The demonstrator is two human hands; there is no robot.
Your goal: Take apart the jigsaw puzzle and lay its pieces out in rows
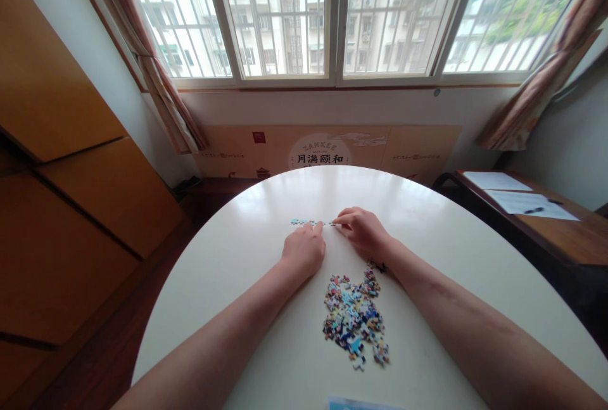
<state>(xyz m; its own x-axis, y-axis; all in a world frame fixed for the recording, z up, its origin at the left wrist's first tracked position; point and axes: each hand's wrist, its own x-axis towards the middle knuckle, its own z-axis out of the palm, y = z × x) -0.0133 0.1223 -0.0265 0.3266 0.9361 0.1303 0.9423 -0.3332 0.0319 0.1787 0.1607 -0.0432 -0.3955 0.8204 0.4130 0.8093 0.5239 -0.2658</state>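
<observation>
My left hand (304, 249) rests on the white round table, its fingertips stretched onto the right part of a short row of joined jigsaw pieces (295, 222). Those fingers hide some of the row. Just to the right, my right hand (363, 230) pinches a small light-blue jigsaw piece (333, 223) at the tabletop, a narrow gap from the row. Nearer to me, between my forearms, lies a loose heap of many-coloured jigsaw pieces (354, 315). A few dark pieces (379, 266) sit beside my right wrist.
The round table (199, 308) reaches toward the window wall. A blue printed sheet or box edge (361, 404) shows at the near edge. To the right, a wooden side table (565, 239) carries papers (527, 203) and a dark pen (534, 210). Wooden cabinets (71, 220) stand left.
</observation>
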